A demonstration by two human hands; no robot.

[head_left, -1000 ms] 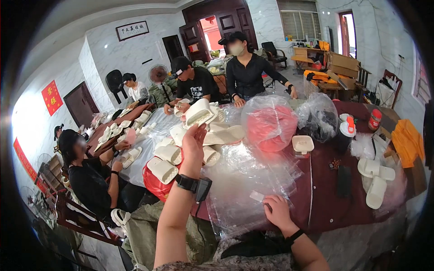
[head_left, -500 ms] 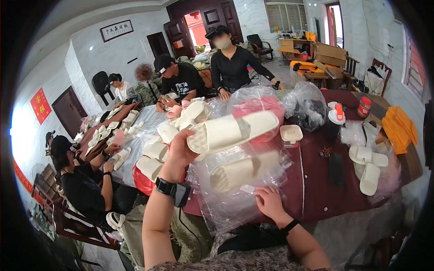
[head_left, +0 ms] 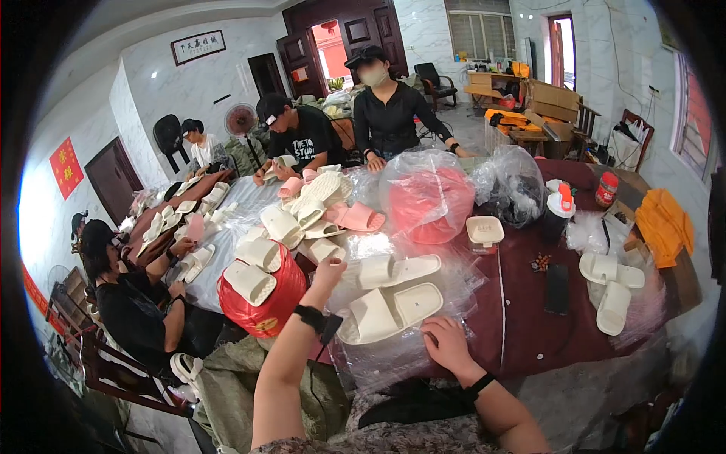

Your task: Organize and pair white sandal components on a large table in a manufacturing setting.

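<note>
A: What has moved in the head view over the last half second?
B: The left hand — it was holding a cream slipper up in the air, and now that slipper is out of its grasp. Two cream slippers lie side by side on clear plastic bags: a near slipper and a far slipper just beyond it.
A: Then take the near slipper as the mark. Where is the left hand?
B: Beyond its left end, at the edge of the heap, fingers loosely bent, next to a heap slipper. I can't tell whether it touches or grips that one.
A: And the right hand?
B: Just beside the near slipper's right end, low over the plastic, fingers half curled. Whether it pinches a bag edge, I can't tell.
A: What else lies around the near slipper?
B: To its left, a red bag with two cream slippers on top. Beyond it, pink slippers in the heap and a pink-red bundle in clear plastic. To its right, on the dark red tablecloth, a flat black object and — farther right — more cream slippers, partly overlapping. A lidded tub stands beyond it to the right.
</note>
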